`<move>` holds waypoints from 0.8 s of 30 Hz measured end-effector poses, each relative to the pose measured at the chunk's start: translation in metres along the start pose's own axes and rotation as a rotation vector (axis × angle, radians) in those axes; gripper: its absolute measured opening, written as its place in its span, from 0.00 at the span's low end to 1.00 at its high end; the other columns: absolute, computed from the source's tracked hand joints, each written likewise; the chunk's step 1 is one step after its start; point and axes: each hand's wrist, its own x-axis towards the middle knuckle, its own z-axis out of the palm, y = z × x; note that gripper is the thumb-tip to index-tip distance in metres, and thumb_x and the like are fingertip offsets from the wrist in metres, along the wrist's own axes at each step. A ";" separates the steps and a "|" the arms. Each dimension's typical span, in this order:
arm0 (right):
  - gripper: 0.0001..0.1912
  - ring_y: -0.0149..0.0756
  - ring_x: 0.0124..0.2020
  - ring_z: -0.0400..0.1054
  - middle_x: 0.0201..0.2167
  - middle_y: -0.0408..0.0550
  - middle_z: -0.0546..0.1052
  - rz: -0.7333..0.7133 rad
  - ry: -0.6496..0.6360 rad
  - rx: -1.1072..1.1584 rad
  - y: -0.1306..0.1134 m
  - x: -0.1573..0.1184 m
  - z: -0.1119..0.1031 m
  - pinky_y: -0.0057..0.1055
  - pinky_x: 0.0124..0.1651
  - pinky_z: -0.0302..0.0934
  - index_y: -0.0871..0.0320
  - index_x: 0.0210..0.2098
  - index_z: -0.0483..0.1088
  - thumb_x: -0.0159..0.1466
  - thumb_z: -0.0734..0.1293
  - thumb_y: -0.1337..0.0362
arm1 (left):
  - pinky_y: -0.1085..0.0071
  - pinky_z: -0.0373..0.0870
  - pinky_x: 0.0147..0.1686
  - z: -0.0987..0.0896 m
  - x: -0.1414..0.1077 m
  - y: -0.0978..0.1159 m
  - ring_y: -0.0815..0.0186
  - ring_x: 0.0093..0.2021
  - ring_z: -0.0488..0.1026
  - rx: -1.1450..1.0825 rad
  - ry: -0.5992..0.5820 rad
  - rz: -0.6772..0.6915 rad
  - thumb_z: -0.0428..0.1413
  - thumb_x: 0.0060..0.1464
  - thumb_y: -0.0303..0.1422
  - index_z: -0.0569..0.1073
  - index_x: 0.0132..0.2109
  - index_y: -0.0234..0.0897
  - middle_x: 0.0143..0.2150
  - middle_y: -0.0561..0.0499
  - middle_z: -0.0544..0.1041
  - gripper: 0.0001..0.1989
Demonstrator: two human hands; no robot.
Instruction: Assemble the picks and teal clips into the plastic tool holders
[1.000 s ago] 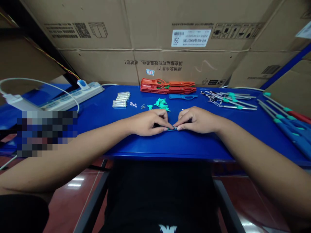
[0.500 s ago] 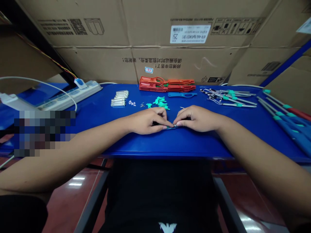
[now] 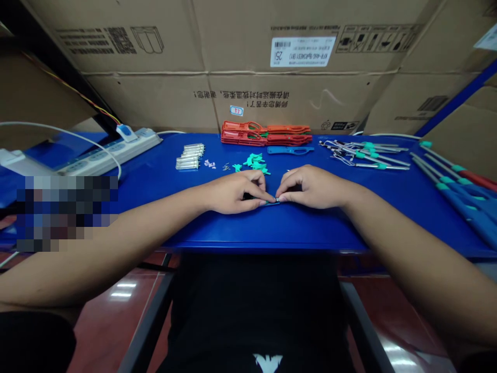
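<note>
My left hand is closed, thumb and index finger pressing on a narrow blue plastic shell that lies low over the table. Most of that shell is covered by the fingers. From the other side my right hand pinches a small metallic piece against the shell's right part; its exact kind is too small to tell. The fingertips of both hands almost meet there. Just behind them lies a pile of green plastic triggers, with a few tiny springs to its left.
Red and orange lighter shells are stacked against the cardboard, a blue shell before them. Clear cylinders and tiny pink parts lie left; metal tubes with wires and blue lighters right. A power strip stands far left.
My right fingertips have shifted slightly left along the shell, against the left index finger. Both hands keep their closed grip; the camera view has moved a little.
</note>
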 end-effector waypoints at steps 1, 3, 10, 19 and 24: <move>0.10 0.36 0.40 0.74 0.39 0.48 0.81 0.003 -0.004 -0.007 -0.001 0.000 0.000 0.32 0.45 0.65 0.56 0.38 0.81 0.64 0.67 0.61 | 0.68 0.70 0.48 0.000 0.000 0.000 0.65 0.43 0.71 -0.002 0.005 0.001 0.55 0.62 0.30 0.79 0.54 0.42 0.43 0.46 0.73 0.16; 0.10 0.36 0.40 0.74 0.38 0.48 0.81 0.000 -0.007 -0.031 -0.003 -0.001 0.000 0.32 0.45 0.65 0.56 0.38 0.80 0.64 0.66 0.61 | 0.67 0.71 0.48 0.001 0.000 0.000 0.65 0.43 0.71 -0.007 0.018 -0.002 0.54 0.62 0.31 0.79 0.54 0.42 0.42 0.46 0.73 0.15; 0.10 0.36 0.36 0.73 0.35 0.49 0.79 -0.108 0.044 -0.160 -0.011 -0.005 0.003 0.32 0.42 0.63 0.57 0.37 0.80 0.65 0.66 0.66 | 0.66 0.71 0.48 0.001 -0.001 0.000 0.64 0.44 0.72 0.003 0.033 0.019 0.55 0.62 0.31 0.79 0.54 0.42 0.43 0.45 0.73 0.15; 0.08 0.34 0.33 0.71 0.34 0.46 0.78 0.130 0.031 0.054 -0.006 -0.003 0.005 0.30 0.38 0.63 0.56 0.35 0.78 0.60 0.70 0.59 | 0.68 0.71 0.45 0.001 0.000 0.002 0.65 0.41 0.73 -0.005 0.056 0.032 0.55 0.61 0.31 0.79 0.53 0.42 0.41 0.45 0.75 0.15; 0.09 0.33 0.31 0.70 0.32 0.44 0.79 0.226 -0.026 0.086 -0.008 0.002 0.004 0.29 0.34 0.62 0.56 0.35 0.78 0.59 0.70 0.58 | 0.68 0.71 0.45 0.000 0.000 0.003 0.65 0.40 0.74 -0.005 0.053 -0.008 0.56 0.61 0.32 0.80 0.49 0.38 0.41 0.46 0.75 0.12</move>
